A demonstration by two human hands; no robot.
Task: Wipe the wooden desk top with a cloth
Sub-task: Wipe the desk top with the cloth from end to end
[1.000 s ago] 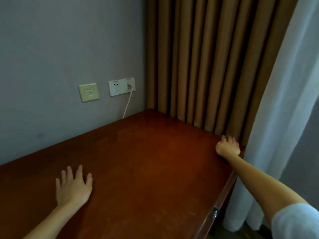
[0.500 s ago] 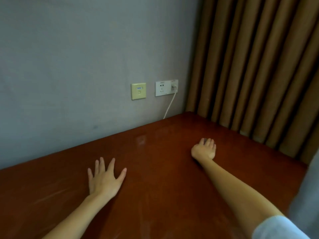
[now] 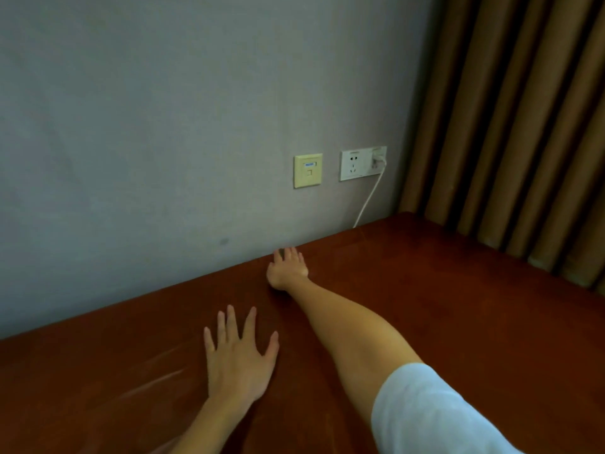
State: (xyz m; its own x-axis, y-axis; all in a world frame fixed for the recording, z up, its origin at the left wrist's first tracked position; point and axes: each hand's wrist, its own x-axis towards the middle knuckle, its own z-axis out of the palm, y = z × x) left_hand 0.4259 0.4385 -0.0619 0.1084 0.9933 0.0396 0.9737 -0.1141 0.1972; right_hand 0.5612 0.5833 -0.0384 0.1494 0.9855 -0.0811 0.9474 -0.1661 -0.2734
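The reddish-brown wooden desk top fills the lower part of the head view. My left hand lies flat on it near me, fingers spread. My right hand reaches far across to the desk's back edge where it meets the grey wall, fingers stretched forward and pressing down. A small dark grey bit of cloth shows under its fingertips; the rest of the cloth is hidden by the hand. Faint wet streaks shine on the wood at the left.
On the grey wall are a yellowish data socket and a white power socket with a plug and white cable running down behind the desk. Brown curtains hang along the desk's right side.
My right hand has swept left across the desk, from the curtain side to the wall edge. The view has turned left with it. My left hand stays flat on the wood.
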